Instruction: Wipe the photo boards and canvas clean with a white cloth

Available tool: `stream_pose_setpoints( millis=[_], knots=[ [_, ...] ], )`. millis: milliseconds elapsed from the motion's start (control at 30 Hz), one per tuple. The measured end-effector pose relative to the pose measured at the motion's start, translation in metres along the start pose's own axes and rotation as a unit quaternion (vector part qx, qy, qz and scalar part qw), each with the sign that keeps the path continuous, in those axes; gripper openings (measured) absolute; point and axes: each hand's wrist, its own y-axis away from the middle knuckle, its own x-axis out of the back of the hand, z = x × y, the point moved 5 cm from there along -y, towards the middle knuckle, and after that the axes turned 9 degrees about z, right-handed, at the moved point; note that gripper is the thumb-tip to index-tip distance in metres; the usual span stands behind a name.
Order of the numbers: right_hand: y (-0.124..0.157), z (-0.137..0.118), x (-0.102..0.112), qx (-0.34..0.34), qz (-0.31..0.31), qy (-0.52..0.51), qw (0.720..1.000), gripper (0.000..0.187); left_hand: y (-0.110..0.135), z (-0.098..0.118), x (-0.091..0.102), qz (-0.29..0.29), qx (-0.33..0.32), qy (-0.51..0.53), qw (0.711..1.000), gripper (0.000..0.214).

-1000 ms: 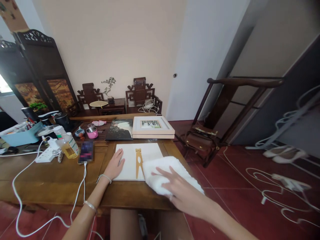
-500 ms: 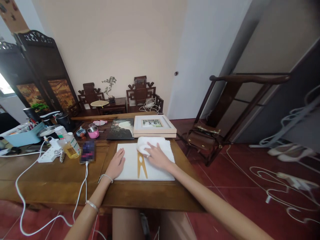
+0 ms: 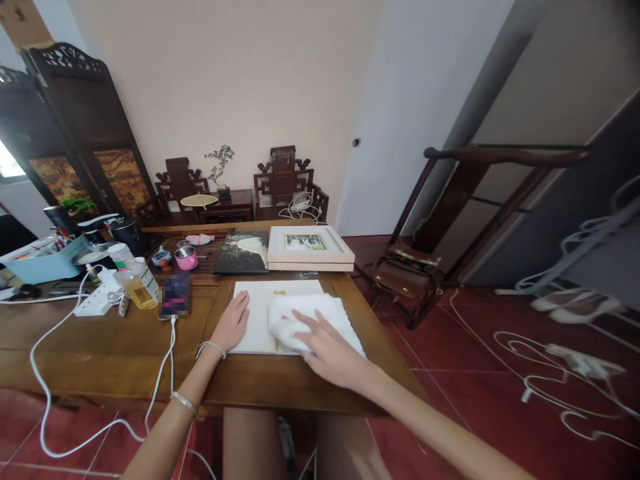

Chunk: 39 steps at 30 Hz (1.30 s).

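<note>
A white rectangular board (image 3: 256, 333) lies flat on the wooden table in front of me. It bears a yellow A-shaped piece, whose top (image 3: 279, 292) shows while most of the rest is covered. My left hand (image 3: 234, 321) rests flat along the board's left edge, fingers extended and holding nothing. Under my right hand (image 3: 327, 347) is a folded white towel (image 3: 330, 308), pressed onto the board with the fingers spread over it. The towel spreads over the board's right side.
Behind the board sit stacked light picture frames (image 3: 313, 257) and a dark photo panel (image 3: 243, 252). To the left are a phone (image 3: 175, 297) on a white cable, a bottle of yellow liquid (image 3: 136, 287), a power strip (image 3: 95, 301) and a pink cup (image 3: 186, 258). A wooden chair (image 3: 430, 260) stands right.
My right hand has drawn the towel down the board toward me, covering the yellow piece's legs and baring its top. My left hand stays in place.
</note>
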Motion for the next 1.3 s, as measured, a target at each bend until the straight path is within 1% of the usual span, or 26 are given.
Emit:
stream_pose_setpoints(
  millis=[133, 200, 233, 267, 333, 500, 567, 600, 633, 700, 867, 967, 1000, 1067, 1167, 1300],
  knots=[
    [-0.057, 0.027, -0.009, -0.022, 0.016, 0.041, 0.999, 0.039, 0.000, -0.001, 0.000, 0.002, 0.003, 0.002, 1.000, 0.045],
    [-0.074, 0.033, -0.012, -0.027, 0.017, 0.064, 0.997, 0.041, 0.000, -0.002, 0.000, 0.001, 0.003, 0.004, 1.000, 0.045],
    [-0.077, 0.033, -0.014, -0.025, 0.017, 0.073, 0.997, 0.043, 0.000, -0.002, -0.001, 0.002, 0.002, 0.005, 1.000, 0.045],
    [-0.077, 0.030, -0.015, -0.017, 0.016, 0.079, 0.997, 0.045, 0.000, -0.002, -0.001, 0.003, 0.000, 0.007, 1.000, 0.045],
    [-0.065, 0.019, -0.017, 0.007, 0.014, 0.085, 0.996, 0.045, 0.000, -0.003, -0.002, 0.005, -0.001, 0.010, 1.000, 0.046],
    [-0.007, -0.024, -0.015, 0.054, 0.000, 0.055, 0.997, 0.037, 0.000, -0.004, -0.002, 0.008, -0.001, 0.018, 1.000, 0.045],
    [0.008, -0.036, -0.011, 0.059, -0.016, 0.034, 0.998, 0.035, 0.000, -0.003, -0.002, 0.006, -0.003, 0.019, 1.000, 0.045],
    [0.010, -0.038, -0.010, 0.058, -0.025, 0.024, 0.998, 0.035, 0.000, -0.003, -0.002, 0.004, -0.003, 0.017, 1.000, 0.045],
    [0.010, -0.039, -0.008, 0.054, -0.032, 0.016, 0.998, 0.035, 0.001, -0.003, -0.002, 0.002, -0.002, 0.015, 1.000, 0.045],
    [-0.002, -0.032, -0.006, 0.042, -0.038, 0.010, 0.998, 0.037, 0.001, -0.003, -0.002, -0.001, 0.000, 0.014, 1.000, 0.046],
    [-0.062, 0.001, -0.012, 0.004, -0.027, 0.060, 0.998, 0.040, 0.000, -0.002, -0.001, -0.004, 0.002, 0.013, 1.000, 0.046],
    [-0.084, 0.010, -0.017, -0.006, -0.023, 0.083, 0.996, 0.042, 0.000, -0.003, -0.001, -0.009, 0.003, 0.011, 1.000, 0.047],
    [-0.086, 0.010, -0.017, -0.004, -0.021, 0.086, 0.996, 0.042, 0.000, -0.003, -0.002, -0.008, 0.003, 0.012, 1.000, 0.046],
    [-0.079, 0.005, -0.016, 0.005, -0.022, 0.088, 0.996, 0.041, 0.000, -0.003, -0.002, 0.000, 0.001, 0.016, 1.000, 0.045],
    [-0.055, -0.010, -0.013, 0.032, -0.024, 0.076, 0.996, 0.039, 0.000, -0.003, -0.002, 0.008, -0.002, 0.017, 1.000, 0.044],
    [-0.019, -0.032, -0.011, 0.068, -0.026, 0.054, 0.996, 0.037, 0.000, -0.004, -0.002, 0.006, -0.003, 0.015, 1.000, 0.045]
  ],
)
